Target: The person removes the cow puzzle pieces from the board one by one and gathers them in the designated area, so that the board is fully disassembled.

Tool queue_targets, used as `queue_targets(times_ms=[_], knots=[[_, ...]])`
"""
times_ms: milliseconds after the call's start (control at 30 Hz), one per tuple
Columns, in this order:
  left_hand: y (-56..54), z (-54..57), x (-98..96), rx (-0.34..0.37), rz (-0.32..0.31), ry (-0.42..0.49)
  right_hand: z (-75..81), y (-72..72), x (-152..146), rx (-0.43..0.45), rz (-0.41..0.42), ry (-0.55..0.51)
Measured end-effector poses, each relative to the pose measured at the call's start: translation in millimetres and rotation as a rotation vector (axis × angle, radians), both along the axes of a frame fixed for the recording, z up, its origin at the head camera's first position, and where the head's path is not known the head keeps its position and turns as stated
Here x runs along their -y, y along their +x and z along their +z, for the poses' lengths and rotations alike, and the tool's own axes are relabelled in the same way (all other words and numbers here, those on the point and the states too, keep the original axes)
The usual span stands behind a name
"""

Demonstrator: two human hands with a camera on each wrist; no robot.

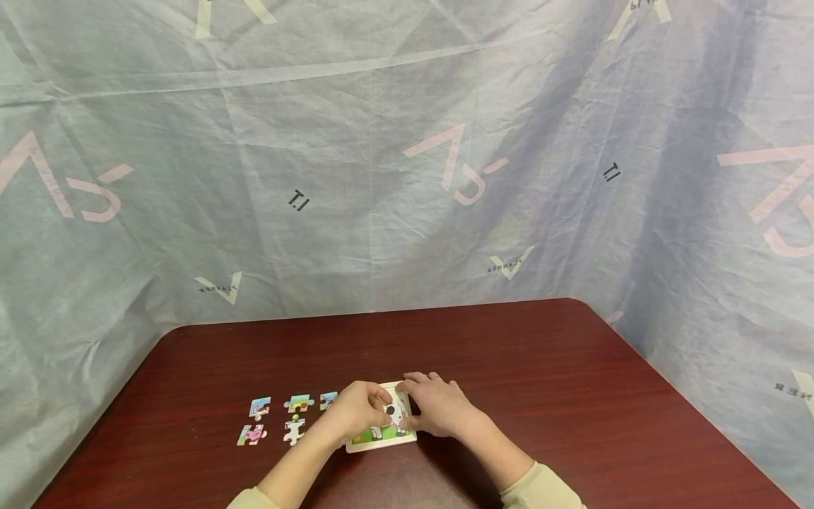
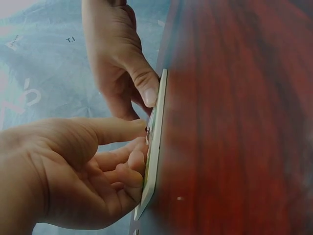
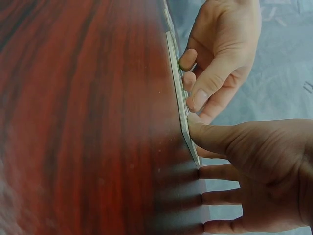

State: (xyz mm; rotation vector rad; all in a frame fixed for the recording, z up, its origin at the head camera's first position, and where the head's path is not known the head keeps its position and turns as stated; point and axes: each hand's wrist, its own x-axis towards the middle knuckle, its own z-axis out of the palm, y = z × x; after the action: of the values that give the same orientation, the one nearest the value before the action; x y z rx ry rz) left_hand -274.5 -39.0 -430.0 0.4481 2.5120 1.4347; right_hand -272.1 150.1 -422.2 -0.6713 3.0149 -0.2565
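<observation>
A framed jigsaw puzzle board (image 1: 382,445) with a green and white animal picture lies on the table between both hands. My left hand (image 1: 352,412) is over its left part, fingers curled. In the left wrist view, its thumb and forefinger pinch the edge of a small puzzle piece (image 2: 147,134) at the board's surface, mostly hidden by the fingers. My right hand (image 1: 440,405) rests at the board's right side. Its thumb (image 3: 208,136) touches the board's face near the edge, while the other fingers stretch out and touch the table beyond.
Loose puzzle pieces lie left of the board: a blue one (image 1: 259,407), a pink one (image 1: 251,435), a yellow and blue one (image 1: 299,404), a white one (image 1: 294,430), and one (image 1: 328,400) partly behind the left hand. A grey printed cloth (image 1: 369,212) hangs behind the dark red table (image 1: 521,367).
</observation>
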Motion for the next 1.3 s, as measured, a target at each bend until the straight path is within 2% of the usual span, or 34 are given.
queue_targets(times_ms=[200, 367, 500, 900, 1300], knots=[[1.4, 0.1, -1.6, -0.012, 0.037, 0.011, 0.3, 0.8, -0.4, -0.014, 0.011, -0.008], [2.3, -0.4, -2.4, -0.022, 0.043, 0.060, -0.3, 0.8, -0.8, -0.032, 0.022, -0.009], [3.1, 0.6, -2.7, -0.033, 0.043, 0.065, -1.0, 0.7, -1.0, -0.035, 0.025, -0.013], [3.0, -3.5, -5.5, -0.131, 0.039, 0.060, -0.4, 0.4, -0.7, -0.008, 0.013, -0.012], [2.9, -3.0, -5.1, -0.085, 0.081, 0.095, -0.3, 0.5, -0.5, -0.022, 0.024, -0.008]])
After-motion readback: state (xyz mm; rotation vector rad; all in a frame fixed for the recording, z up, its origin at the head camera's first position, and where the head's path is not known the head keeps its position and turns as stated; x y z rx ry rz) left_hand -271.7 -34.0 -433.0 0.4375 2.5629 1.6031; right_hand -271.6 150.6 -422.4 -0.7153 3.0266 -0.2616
